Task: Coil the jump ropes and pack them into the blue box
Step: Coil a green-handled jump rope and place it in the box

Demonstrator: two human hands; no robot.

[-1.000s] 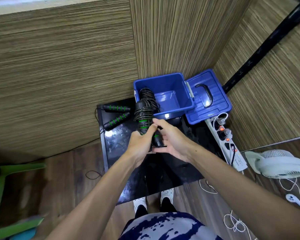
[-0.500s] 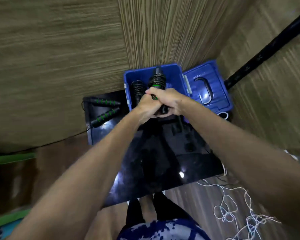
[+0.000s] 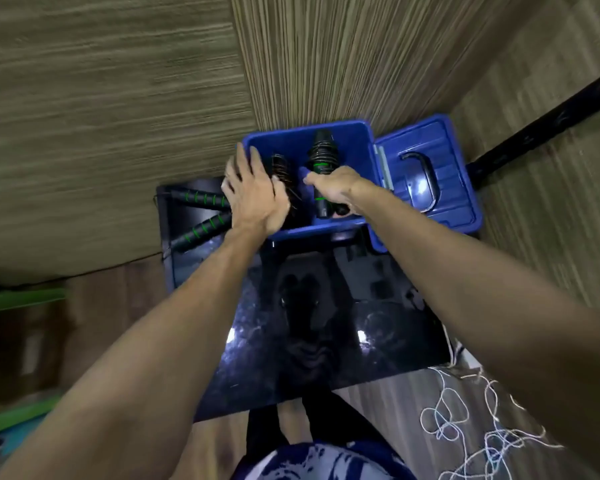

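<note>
Gripping a coiled jump rope (image 3: 321,157) inside the blue box (image 3: 364,143), right hand (image 3: 336,185).

we see a blue box (image 3: 361,140) with a blue lid (image 3: 447,202), black jump ropes (image 3: 321,157) ringed in green, a glossy black desk (image 3: 326,323), and brown streaked wood-grain walls (image 3: 101,116).

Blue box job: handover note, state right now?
Right hand: closed on a coiled jump rope, lowering it into the blue box.
Left hand: open, fingers spread over the box's left rim.
Done: another coil sits in the box beside it.
Left: release this rope; coil and pack the rope with the two green-striped handles lying on the black table. Lid is open.
</note>
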